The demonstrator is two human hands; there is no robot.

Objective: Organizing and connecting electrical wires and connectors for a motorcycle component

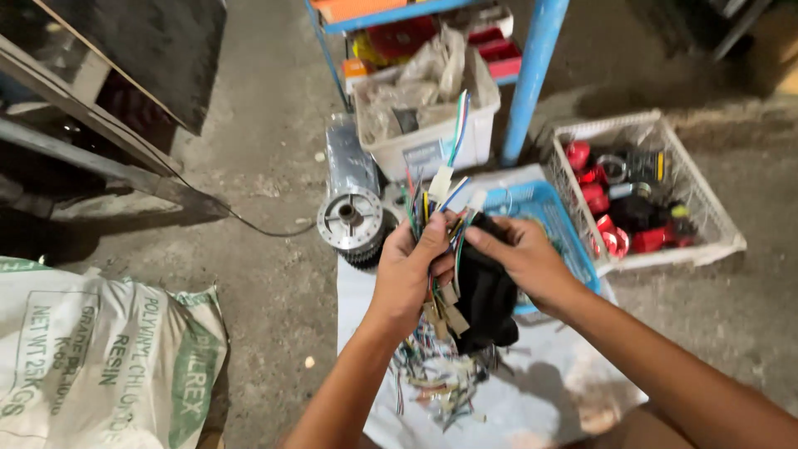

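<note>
- White sack [100, 357] with green printing lies at lower left on the floor.
- White basket [706, 208] at right holds red parts.
- White tub [432, 145], grey label in front, stands under blue shelf [532, 75].
- Wire bundle [445, 224], many-coloured with white plugs, is gripped tight in the left hand [407, 274]; right hand [524, 254] pinches its wires.
</note>
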